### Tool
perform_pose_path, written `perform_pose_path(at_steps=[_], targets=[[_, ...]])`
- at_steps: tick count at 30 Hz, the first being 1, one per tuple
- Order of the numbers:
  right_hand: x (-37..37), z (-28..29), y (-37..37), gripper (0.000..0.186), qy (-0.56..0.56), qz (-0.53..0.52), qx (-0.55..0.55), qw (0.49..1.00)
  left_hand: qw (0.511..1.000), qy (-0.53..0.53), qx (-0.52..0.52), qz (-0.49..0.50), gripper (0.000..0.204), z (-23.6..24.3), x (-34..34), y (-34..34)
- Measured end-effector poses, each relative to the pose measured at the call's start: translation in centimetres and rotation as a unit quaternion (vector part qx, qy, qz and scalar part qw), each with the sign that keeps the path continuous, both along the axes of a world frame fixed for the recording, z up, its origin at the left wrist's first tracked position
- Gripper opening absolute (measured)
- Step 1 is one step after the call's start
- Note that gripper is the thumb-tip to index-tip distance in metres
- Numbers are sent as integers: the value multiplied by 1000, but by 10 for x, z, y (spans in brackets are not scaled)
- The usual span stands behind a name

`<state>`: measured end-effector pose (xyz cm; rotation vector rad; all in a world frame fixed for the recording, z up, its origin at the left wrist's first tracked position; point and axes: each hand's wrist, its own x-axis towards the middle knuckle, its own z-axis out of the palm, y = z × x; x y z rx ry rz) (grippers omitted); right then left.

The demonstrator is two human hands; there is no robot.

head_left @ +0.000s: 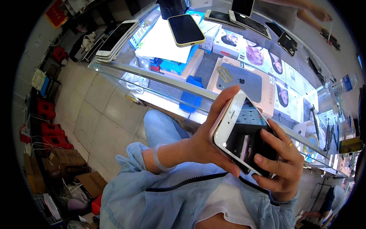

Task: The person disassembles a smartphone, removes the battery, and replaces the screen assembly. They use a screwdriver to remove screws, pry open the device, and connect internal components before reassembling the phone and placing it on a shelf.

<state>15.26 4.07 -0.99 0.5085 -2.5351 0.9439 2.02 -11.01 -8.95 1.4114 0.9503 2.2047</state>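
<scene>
A white-fronted smartphone with a dark, glossy screen is tilted in front of my chest, by the near edge of a glass counter. Reflections show on the upper part of the screen. My left hand is closed round its left side, fingers at the top edge and thumb low down. From the right, my right hand grips the lower right part, its fingertips resting over the screen. The back of the phone is out of sight. Under the counter's glass lie a flat box picturing a tablet and a blue cloth.
On the counter lie a phone in a yellow case, a stack of white phones, more phones and an opened phone. Another person's arm reaches in at the far right. Red cases and cardboard boxes stand left.
</scene>
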Motion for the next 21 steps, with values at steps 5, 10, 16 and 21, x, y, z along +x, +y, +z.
perform_pose_path(at_steps=[5,10,16,21], targets=[[-17,22,-4,41,25,22,30,999,996,-5,-41,75,127,20,-11,-4],[-31,30,-6,42,43,39,29,998,993,-10,-45,111,122,21,-20,-3],[-39,18,-13,44,41,53,36,997,998,0,38,59,130,18,-25,3],[-41,18,-13,45,21,61,38,997,996,42,28,76,128,14,-34,-4]])
